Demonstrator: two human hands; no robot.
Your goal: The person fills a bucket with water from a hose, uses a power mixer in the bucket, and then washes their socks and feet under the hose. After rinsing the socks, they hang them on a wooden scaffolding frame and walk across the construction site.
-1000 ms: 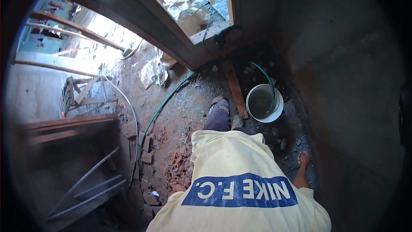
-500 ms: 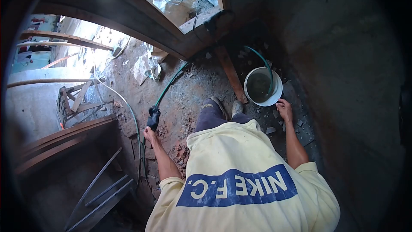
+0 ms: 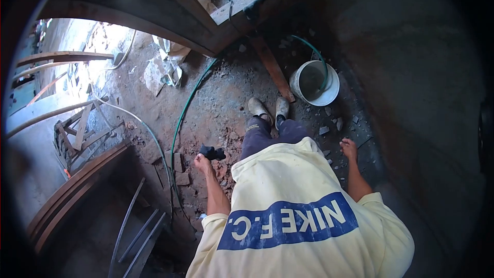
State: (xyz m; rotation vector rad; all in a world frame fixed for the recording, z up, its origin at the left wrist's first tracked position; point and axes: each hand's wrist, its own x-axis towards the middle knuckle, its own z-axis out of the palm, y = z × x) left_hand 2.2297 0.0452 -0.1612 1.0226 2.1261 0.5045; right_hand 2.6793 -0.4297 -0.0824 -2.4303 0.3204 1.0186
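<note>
My left hand (image 3: 203,163) is closed on a black object (image 3: 212,152), soft-looking and dark, held over the dirt floor. My right hand (image 3: 349,148) hangs low on the right with its fingers curled; whether anything small is in them cannot be made out. Beyond that hand, and apart from it, a white bucket (image 3: 333,90) leans on the floor, holding murky liquid. A green hose (image 3: 315,51) runs over its rim into the liquid.
A wooden board (image 3: 273,70) lies left of the bucket. More green hose (image 3: 180,115) curves over the floor (image 3: 226,92). Rubble and bricks (image 3: 181,178) lie about. On the left are a wooden frame (image 3: 81,128) and metal rods (image 3: 127,216).
My left hand has moved right and nearer my body with the black object. My right hand has drawn back from the bucket's rim. The bucket tilts more, and my view has shifted.
</note>
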